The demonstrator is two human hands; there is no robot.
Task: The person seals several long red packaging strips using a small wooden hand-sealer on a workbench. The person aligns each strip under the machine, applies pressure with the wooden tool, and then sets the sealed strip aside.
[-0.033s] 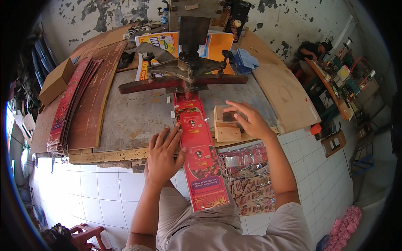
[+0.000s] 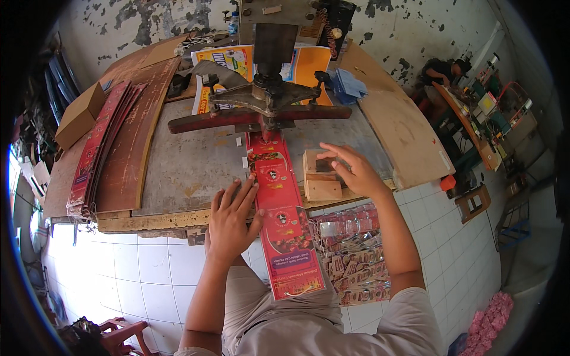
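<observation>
A long red printed strip with food pictures (image 2: 282,231) runs from under the press head (image 2: 270,113) toward me. It hangs over the table's front edge above my lap. My left hand (image 2: 234,219) lies along its left side, fingers stretched out, fingertips touching the edge. At the right, my right hand (image 2: 351,169) hovers or rests over a small wooden box (image 2: 322,190) with a dark part on top. Its fingers are extended and apart; whether they touch the box I cannot tell. Small white blocks (image 2: 244,161) sit beside the strip's left edge.
A stack of similar red strips (image 2: 98,148) lies at the left beside a cardboard box (image 2: 82,115). Blue pieces (image 2: 349,86) lie at the back right. Printed offcuts (image 2: 356,255) are below the table edge. A person (image 2: 442,74) sits at another table, far right.
</observation>
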